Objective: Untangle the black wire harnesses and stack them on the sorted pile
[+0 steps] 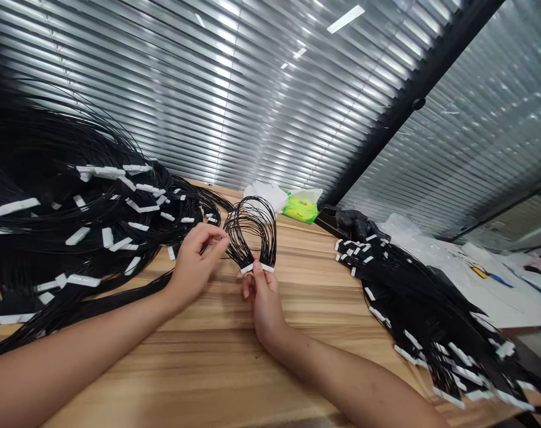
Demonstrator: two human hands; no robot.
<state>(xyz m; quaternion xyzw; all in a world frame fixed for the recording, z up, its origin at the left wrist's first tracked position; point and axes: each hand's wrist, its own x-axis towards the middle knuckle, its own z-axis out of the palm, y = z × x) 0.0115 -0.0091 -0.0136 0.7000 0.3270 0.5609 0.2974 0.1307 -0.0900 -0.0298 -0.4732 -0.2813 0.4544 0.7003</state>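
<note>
We watch right hand (264,306) pinching white connector (258,268) of looped black wire bundle (252,229), held over wooden table (315,333). Left hand (192,270) curled at bundle's side, fingers (210,233) nearly closed; can't tell if gripping wires.

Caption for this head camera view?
Left hand pinches black wire loops; right hand holds their white connectors, over a wooden table.

Head-worn view, angled down at hands (192,267)
</note>
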